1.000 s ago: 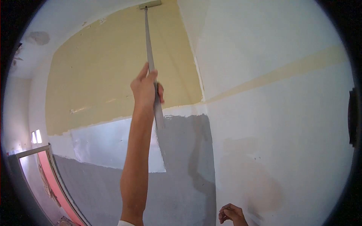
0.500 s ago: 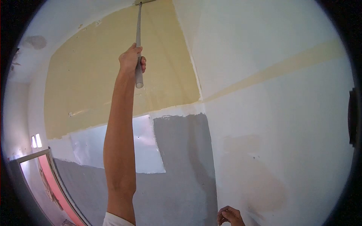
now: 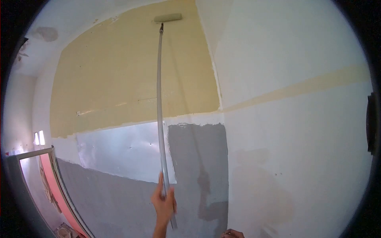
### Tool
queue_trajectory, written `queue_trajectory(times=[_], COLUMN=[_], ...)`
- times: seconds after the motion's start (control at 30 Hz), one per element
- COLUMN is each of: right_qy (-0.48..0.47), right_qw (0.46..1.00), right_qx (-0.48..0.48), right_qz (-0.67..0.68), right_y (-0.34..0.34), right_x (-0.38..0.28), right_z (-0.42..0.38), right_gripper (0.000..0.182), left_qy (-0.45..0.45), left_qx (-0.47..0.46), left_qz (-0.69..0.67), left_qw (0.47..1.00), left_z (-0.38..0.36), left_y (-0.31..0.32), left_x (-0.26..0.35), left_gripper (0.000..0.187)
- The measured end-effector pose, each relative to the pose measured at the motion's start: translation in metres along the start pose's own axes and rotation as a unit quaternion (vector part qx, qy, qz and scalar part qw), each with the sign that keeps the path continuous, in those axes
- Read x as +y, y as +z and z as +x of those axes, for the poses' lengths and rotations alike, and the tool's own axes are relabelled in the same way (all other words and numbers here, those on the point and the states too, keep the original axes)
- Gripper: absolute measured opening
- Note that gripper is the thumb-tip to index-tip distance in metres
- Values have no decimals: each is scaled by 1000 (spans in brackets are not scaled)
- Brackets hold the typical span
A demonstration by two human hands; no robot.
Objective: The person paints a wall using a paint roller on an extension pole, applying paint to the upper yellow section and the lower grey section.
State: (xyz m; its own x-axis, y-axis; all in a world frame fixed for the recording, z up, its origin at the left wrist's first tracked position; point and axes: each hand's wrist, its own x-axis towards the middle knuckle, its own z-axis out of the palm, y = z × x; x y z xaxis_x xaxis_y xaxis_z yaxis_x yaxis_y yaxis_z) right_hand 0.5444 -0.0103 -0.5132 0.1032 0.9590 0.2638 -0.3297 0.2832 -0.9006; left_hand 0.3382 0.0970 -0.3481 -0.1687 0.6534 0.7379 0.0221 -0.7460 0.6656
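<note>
My left hand [image 3: 163, 204] is closed around the lower part of a long grey extension pole [image 3: 160, 99], one finger lying along it. At the pole's top, a paint roller [image 3: 168, 18] rests against the yellow wall area [image 3: 111, 75], near its upper right. Its sleeve looks pale greenish-yellow. The pole's bottom end sticks out below my hand. At the lower edge of the view, only the bent knuckles of my right hand [image 3: 233, 234] show, close to the white side wall; the rest is cut off.
Below the yellow lie a shiny pale sheet [image 3: 119, 148] and a grey-painted band [image 3: 198, 154], crossed by a shadow of the arm and pole. A white wall [image 3: 293, 127] with a yellow stripe meets them at the right corner. A framed doorway [image 3: 53, 186] stands lower left.
My left hand has come down from the yellow area to the lower wall, bringing the pole and roller down with it. The whole roller now shows. My right hand sits lower in view.
</note>
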Motion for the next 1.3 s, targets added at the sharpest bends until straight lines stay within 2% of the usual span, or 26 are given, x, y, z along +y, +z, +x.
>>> queue_trajectory(times=[0.03, 0.1, 0.17, 0.27, 0.33, 0.5, 0.53, 0.73, 0.77, 0.8, 0.9, 1.0, 1.1, 1.2, 1.3], right_qy=[7, 8, 8, -27, 76, -116, -132, -191, -188, -186, -135, -79, -71, -106, -126], right_qw=[1000, 1000, 1000, 995, 983, 961, 959, 960, 966, 971, 980, 993, 986, 991, 990], right_qx=[0, -5, -7, -20, -64, -120, -107, -57, -42, -27, -129, -79, -152, -87, -60], right_qz=[1, 2, -2, -94, -156, -222, -228, -197, -172, -146, -69, 37, 22, 6, -18], right_y=[0, 4, 8, 12, 27, 91, 108, 206, 221, 233, 246, 251, 237, 248, 256], right_x=[6, 19, 34, 42, -2, -61, -72, -114, -118, -119, -116, -101, -75, -53, -36], right_z=[3, 13, 25, 73, 117, 243, 270, 417, 429, 438, 456, 457, 461, 432, 388], right_gripper=[26, 27, 26, 28, 23, 36, 35, 63, 61, 58, 47, 32, 33, 33, 35], left_qy=[-40, -136, -159, -202, -229, -295, -306, -373, -385, -396, -423, -450, -472, -479, -474], left_qx=[1, 20, 26, 50, 65, 92, 94, 123, 130, 136, 152, 167, 191, 233, 295], left_qz=[-11, 9, -14, -80, -124, -225, -245, -358, -373, -388, -429, -467, -501, -536, -576], left_qw=[999, 991, 987, 975, 963, 924, 915, 847, 834, 821, 783, 743, 700, 655, 597], left_z=[-21, -69, -80, -96, -104, -127, -131, -157, -164, -170, -185, -202, -216, -225, -236], left_y=[-7, -2, -5, -11, -15, -27, -29, -40, -42, -45, -54, -65, -74, -84, -84], left_x=[-23, -32, -59, -93, -114, -163, -171, -209, -213, -217, -228, -236, -240, -249, -254], left_gripper=[51, 54, 54, 52, 51, 48, 47, 44, 43, 42, 41, 39, 37, 36, 34])
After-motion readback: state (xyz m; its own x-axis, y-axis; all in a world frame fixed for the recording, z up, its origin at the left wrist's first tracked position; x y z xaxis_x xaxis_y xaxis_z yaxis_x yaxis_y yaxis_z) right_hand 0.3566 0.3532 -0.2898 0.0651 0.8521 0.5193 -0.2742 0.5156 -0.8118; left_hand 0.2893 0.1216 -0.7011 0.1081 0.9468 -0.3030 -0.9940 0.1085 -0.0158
